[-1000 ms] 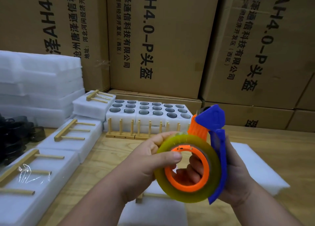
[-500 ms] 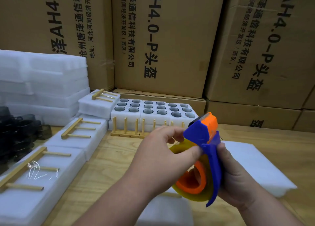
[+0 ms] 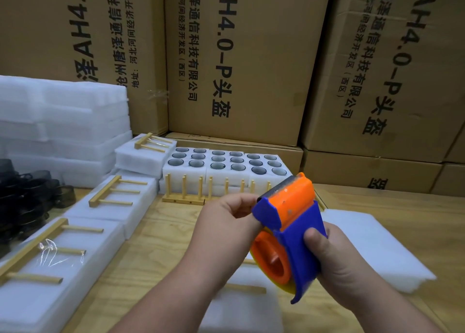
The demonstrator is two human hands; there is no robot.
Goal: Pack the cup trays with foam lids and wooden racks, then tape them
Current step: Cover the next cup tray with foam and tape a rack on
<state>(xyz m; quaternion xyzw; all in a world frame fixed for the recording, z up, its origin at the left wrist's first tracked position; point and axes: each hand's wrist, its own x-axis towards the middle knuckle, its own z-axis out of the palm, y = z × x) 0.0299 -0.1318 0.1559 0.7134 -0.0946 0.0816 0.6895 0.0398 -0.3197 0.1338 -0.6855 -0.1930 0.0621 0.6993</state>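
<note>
Right hand (image 3: 334,254) grips the blue tape dispenser (image 3: 294,234) above the counter (image 3: 156,252), thumb on its handle. Left hand (image 3: 224,222) curled, fingertips pinching at the dispenser's front edge. Cup trays (image 3: 224,166) sit at the back, racks (image 3: 113,192) on foam (image 3: 83,252) to the left.

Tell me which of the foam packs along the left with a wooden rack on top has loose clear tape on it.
The nearest foam pack: crinkled clear tape lies over its rack; the others show none.
</note>
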